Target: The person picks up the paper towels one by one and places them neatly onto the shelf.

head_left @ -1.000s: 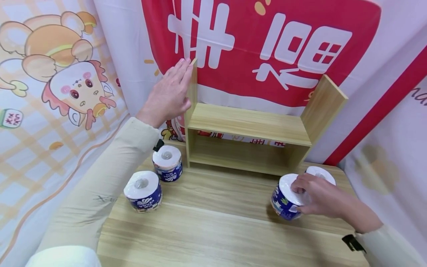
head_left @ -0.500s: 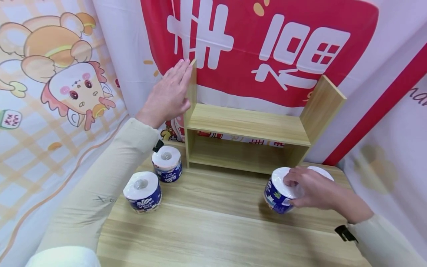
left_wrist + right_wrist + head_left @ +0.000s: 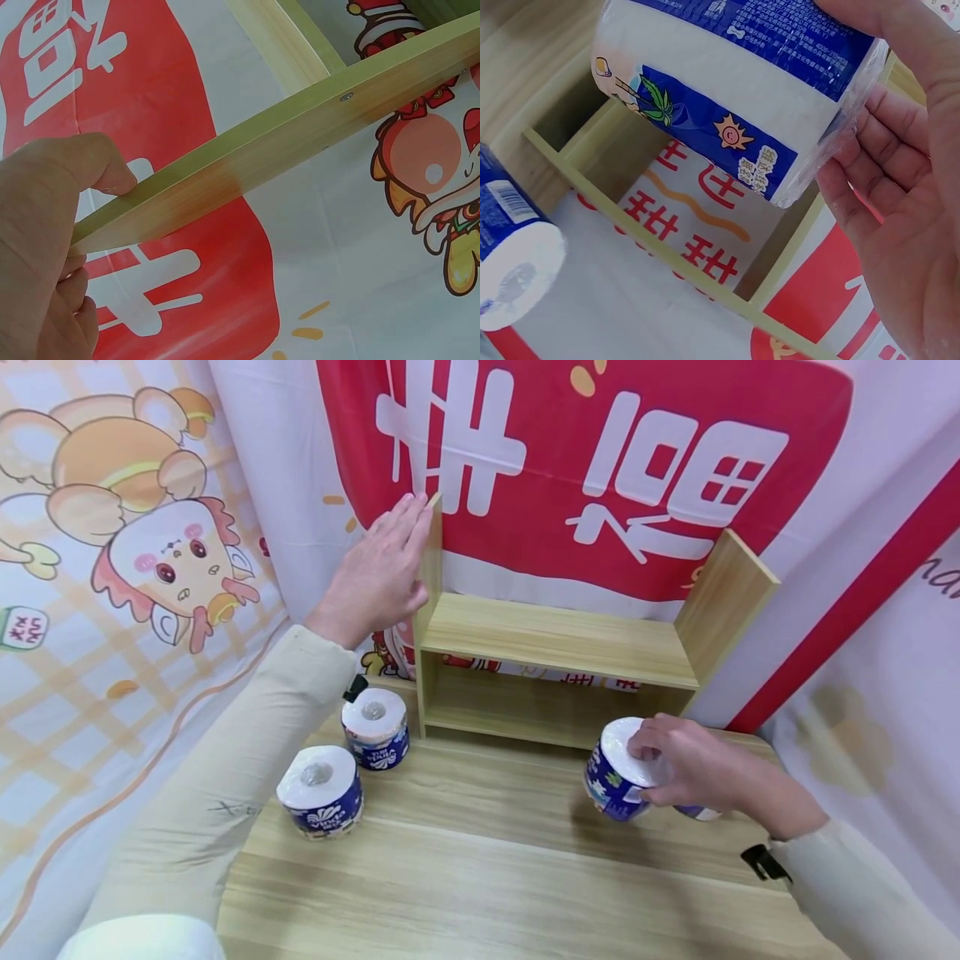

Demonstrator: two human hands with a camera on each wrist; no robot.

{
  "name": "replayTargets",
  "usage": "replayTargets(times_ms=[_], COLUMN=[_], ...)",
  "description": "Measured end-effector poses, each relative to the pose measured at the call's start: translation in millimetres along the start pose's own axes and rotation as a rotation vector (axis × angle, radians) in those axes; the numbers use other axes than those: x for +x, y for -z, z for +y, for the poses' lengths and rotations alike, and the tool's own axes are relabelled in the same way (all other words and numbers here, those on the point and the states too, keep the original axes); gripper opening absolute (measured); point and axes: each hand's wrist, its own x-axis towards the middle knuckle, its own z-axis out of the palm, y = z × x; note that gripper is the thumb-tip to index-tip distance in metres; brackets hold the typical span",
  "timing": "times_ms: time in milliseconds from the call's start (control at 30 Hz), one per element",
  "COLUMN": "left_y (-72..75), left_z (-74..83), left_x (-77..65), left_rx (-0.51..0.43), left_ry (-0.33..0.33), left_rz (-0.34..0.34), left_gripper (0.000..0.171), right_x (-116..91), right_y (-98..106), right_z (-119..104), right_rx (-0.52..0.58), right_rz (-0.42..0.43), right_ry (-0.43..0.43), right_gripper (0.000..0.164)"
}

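My left hand holds the upright left side panel of a small wooden shelf near its top. In the left wrist view, the thumb lies on one face of that panel and the fingers curl behind it. My right hand grips a wrapped toilet paper roll by its top rim and side, in front of the shelf's right end. That roll tilts slightly and appears raised off the table, with a shadow below. The right wrist view shows its blue and white wrapper close up.
Two more toilet paper rolls, a nearer one and a farther one, stand left of the shelf. Another roll is mostly hidden behind my right hand. Printed cloth hangs behind the wooden table.
My right hand has carried its roll left and toward the shelf, increasingly covering the roll behind it. My left hand has stayed on the panel.
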Motion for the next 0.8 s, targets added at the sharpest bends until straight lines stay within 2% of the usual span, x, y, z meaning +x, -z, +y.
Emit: replayTargets(times_ms=[367, 800], left_y=[0.4, -1.5], left_z=[-1.0, -0.8], left_x=[-2.6, -0.6], left_rx=[0.003, 0.002], left_ry=[-0.005, -0.015], left_rz=[0.011, 0.019], left_gripper=[0.098, 0.095], right_x=[16, 31], right_y=[12, 30], right_z=[-4, -14], right_rx=[-0.007, -0.028], right_rz=[0.001, 0.003], right_ry=[0.033, 0.013], right_gripper=[0.041, 0.041])
